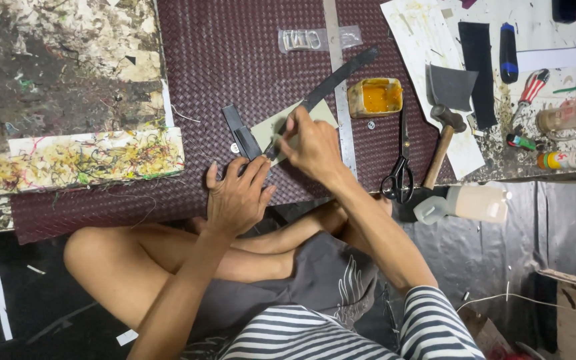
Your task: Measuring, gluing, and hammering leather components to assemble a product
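Observation:
My left hand (237,194) presses flat on the near end of a narrow black strap piece (241,133) that lies on a dark woven maroon mat (235,60). My right hand (313,143) pinches a thin tool, its tip (276,143) touching the strap beside my left fingers. A pale card (269,127) lies under the work. A long black strap (341,77) runs from my right hand toward the upper right.
A steel ruler (341,107), an open tub of orange glue (375,97), black scissors (400,170), a hammer (443,143), a white plastic bottle (468,203), red-handled pliers (533,87) and a paint-streaked board (88,159) surround the work. My crossed legs are below the mat.

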